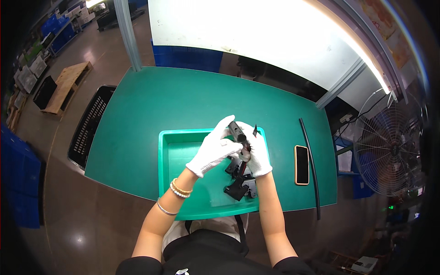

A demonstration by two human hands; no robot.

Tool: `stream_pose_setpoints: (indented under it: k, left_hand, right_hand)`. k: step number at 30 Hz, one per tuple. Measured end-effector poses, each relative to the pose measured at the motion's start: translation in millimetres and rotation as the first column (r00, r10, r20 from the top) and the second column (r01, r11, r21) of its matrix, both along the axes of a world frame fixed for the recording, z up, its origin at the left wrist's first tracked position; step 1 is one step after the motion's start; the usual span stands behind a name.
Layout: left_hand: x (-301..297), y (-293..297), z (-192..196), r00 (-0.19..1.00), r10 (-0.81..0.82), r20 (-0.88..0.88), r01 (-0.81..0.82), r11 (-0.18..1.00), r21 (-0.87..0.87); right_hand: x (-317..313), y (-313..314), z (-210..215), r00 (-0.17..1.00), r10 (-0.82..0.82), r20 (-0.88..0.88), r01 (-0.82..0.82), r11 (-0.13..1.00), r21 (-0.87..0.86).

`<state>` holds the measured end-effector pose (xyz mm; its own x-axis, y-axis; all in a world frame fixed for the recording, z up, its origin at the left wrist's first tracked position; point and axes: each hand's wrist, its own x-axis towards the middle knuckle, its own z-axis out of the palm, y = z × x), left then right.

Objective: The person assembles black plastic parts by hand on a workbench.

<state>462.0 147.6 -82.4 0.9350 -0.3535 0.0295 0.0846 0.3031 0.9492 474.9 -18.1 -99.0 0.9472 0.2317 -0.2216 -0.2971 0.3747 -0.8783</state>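
Note:
Both my hands wear white gloves and meet above the far right part of a green tray (167, 183). My left hand (213, 151) is closed on a dark grey, tube-like plastic part (236, 131) with holes in it. The fingers of my right hand (257, 153) are closed about the lower end of the same part. A dark pointed tip (255, 130) of a slim tool sticks up from my right hand; the tool's kind is unclear. Below the hands, several black and grey parts (236, 189) lie in the tray's right side, partly hidden by my right hand.
The tray stands at the near edge of a green table (206, 98). On the right lie a phone (301, 165) and a long black tube (310, 160). A black crate (91, 123) is beyond the left edge; a caged fan (392, 149) stands at the right.

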Motion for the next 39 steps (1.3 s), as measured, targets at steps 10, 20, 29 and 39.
stream_pose_setpoints:
  k: [10, 20, 29, 39]
  left_hand:
    - [1.1, 1.2, -31.9, 0.956, 0.235, 0.174, -0.269, 0.940, 0.211]
    - [-12.9, -7.0, -15.1, 0.928, 0.152, -0.339, -0.250, 0.931, -0.266]
    - [-1.5, 10.3, -22.0, 0.984, -0.028, -0.174, 0.014, 0.997, -0.078]
    - [-3.6, 15.3, -9.1, 0.992, 0.024, -0.127, 0.019, 0.945, 0.326]
  right_hand:
    - [-2.5, 17.6, -3.4, 0.981, -0.172, 0.094, 0.178, 0.983, -0.055]
    - [-15.4, 31.4, 8.0, 0.903, 0.032, 0.428, 0.126, 0.934, -0.335]
    - [-14.9, 19.9, 7.6, 0.888, 0.031, 0.459, -0.065, 0.996, 0.058]
    - [-15.1, 17.7, 11.1, 0.791, 0.173, 0.586, 0.264, 0.769, -0.583]
